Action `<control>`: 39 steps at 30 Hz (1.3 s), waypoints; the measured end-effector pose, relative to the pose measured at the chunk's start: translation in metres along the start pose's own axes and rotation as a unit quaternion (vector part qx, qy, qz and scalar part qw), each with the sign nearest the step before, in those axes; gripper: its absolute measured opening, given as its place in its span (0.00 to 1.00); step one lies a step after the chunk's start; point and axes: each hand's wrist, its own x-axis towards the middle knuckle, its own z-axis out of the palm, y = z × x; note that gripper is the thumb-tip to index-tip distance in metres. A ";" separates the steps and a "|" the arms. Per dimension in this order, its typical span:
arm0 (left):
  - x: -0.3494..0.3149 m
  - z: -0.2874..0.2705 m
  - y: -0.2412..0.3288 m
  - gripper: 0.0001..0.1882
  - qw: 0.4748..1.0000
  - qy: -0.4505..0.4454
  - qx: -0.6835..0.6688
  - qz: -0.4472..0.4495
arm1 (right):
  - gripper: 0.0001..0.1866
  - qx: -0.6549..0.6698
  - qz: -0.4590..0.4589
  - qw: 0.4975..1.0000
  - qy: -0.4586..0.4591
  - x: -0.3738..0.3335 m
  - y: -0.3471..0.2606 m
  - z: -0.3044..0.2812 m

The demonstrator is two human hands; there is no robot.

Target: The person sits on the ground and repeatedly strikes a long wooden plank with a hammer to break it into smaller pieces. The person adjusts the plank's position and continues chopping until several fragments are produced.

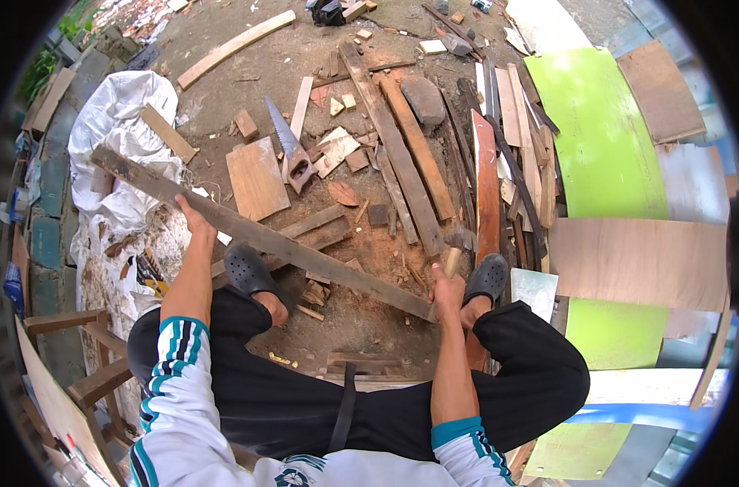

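Note:
A long weathered plank point(292, 253) slants across in front of me, its far end up at the left over a white sack and its near end low by my right hand. My left hand point(195, 219) grips its lower edge toward the far end, with some fingers hidden behind the wood. My right hand point(447, 294) is closed round a pale wooden handle point(452, 261), beside the plank's near end. A dark, blunt head seems to top this handle, like a hammer's, though it blends into the ground. A handsaw point(288, 146) lies beyond the plank.
A square board point(258, 178), a brown beam point(390, 146) and an orange-brown beam point(418, 150) lie ahead among scraps. The white sack point(122, 122) is at left, green panels point(609, 134) at right. My shoes point(252, 269) flank the work area.

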 end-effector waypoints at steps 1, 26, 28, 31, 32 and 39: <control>0.000 0.012 -0.012 0.46 1.000 0.017 0.000 -0.008 | 0.18 -0.015 0.001 1.000 -0.001 -0.003 0.002 -0.001; -0.119 0.028 -0.120 0.69 0.479 -0.124 0.866 0.064 | 0.20 -0.224 -0.082 0.963 -0.124 -0.050 0.055 0.053; -0.121 0.027 -0.122 0.69 0.475 -0.130 0.868 0.064 | 0.20 -0.239 -0.093 0.957 -0.135 -0.048 0.054 0.059; -0.123 0.028 -0.124 0.67 0.478 -0.125 0.865 0.082 | 0.19 -0.220 -0.041 0.963 -0.152 -0.050 0.050 0.069; -0.124 0.023 -0.127 0.66 0.475 -0.123 0.859 0.145 | 0.19 -0.215 -0.028 0.964 -0.154 -0.054 0.050 0.073; -0.152 0.002 -0.139 0.56 0.186 -0.586 0.702 0.359 | 0.20 -0.257 -0.083 0.954 -0.128 -0.050 0.066 0.058</control>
